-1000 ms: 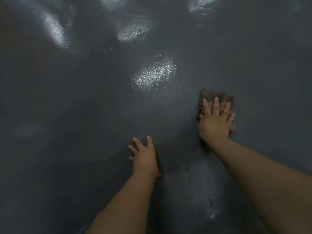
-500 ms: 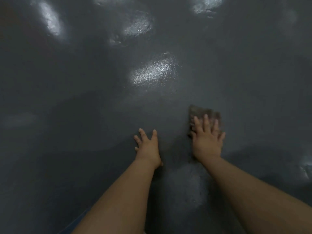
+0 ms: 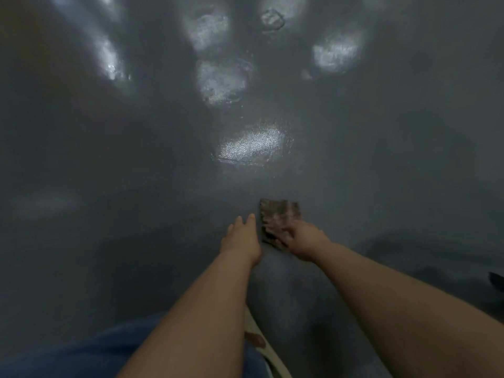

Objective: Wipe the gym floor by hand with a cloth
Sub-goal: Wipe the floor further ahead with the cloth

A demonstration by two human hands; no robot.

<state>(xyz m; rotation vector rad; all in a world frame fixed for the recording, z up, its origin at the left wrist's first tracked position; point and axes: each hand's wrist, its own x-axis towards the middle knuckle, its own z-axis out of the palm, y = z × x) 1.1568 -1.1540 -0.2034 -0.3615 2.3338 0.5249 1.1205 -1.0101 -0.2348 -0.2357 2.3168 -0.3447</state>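
A small dark brownish cloth (image 3: pixel 281 212) lies flat on the dark grey gym floor (image 3: pixel 136 165), in the lower middle of the head view. My right hand (image 3: pixel 301 240) presses on the cloth's near half; it is blurred by motion and its fingers point up and to the left across the fabric. My left hand (image 3: pixel 241 238) rests flat on the floor just left of the cloth, fingers straight and pointing forward, almost touching the cloth's edge. Both forearms reach in from the bottom of the view.
Shiny wet patches (image 3: pixel 251 145) reflect light on the floor ahead, with several more farther off. My knee in blue trousers (image 3: pixel 81 350) fills the bottom left. A pale strap-like item (image 3: pixel 257 341) lies between my arms. A dark object (image 3: pixel 497 279) pokes in at the right edge.
My right hand has dragged the cloth toward me and to the left, close beside my left hand. The left hand stayed planted on the floor. More floor ahead has come into view.
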